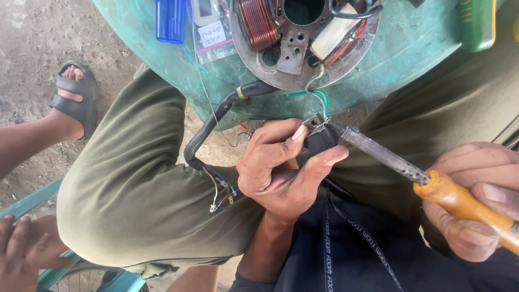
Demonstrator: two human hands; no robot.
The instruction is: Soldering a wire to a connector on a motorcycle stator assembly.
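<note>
My left hand (pixel 281 167) pinches a small black component (pixel 320 140) with a metal tab (pixel 313 123) between thumb and fingers, above my lap. A grey and a green wire (pixel 320 97) run from the tab up to a round metal stator plate (pixel 303 40) with copper coils. My right hand (pixel 476 200) grips the orange wooden handle of a soldering iron (pixel 389 158). The iron's tip touches the tab where the wires meet it.
The stator plate lies on a green drum top (pixel 411 43), beside a blue lighter (pixel 171 20), a small plastic bag (pixel 212 32) and a green tool (pixel 478 24). A black sheathed cable (pixel 216 116) hangs over my knee, ending in loose wires. Another person's foot in a sandal (pixel 75 97) and hand (pixel 24 251) are at the left.
</note>
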